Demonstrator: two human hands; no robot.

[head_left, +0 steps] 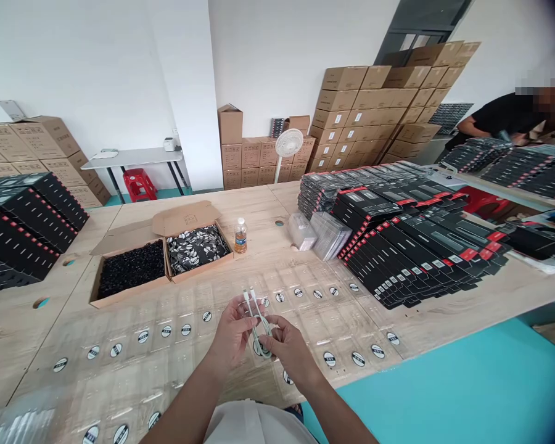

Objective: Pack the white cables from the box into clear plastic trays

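Brown cartons stand stacked against the white walls, and your wooden table is crowded. Your left hand and right hand are close together, fingers pinched on a looped white cable held just above the table, its two plugs pointing up. Clear bags with round black-and-white stickers lie in rows beneath your hands; the cable is in none of them. Black boxes already stand in long stacks to your right. Two cardboard trays hold black items and black-and-white patterned ones, but you can't make out exactly what they are. Your fingers hide part of the loop, and a co-worker is cut off at the right edge.
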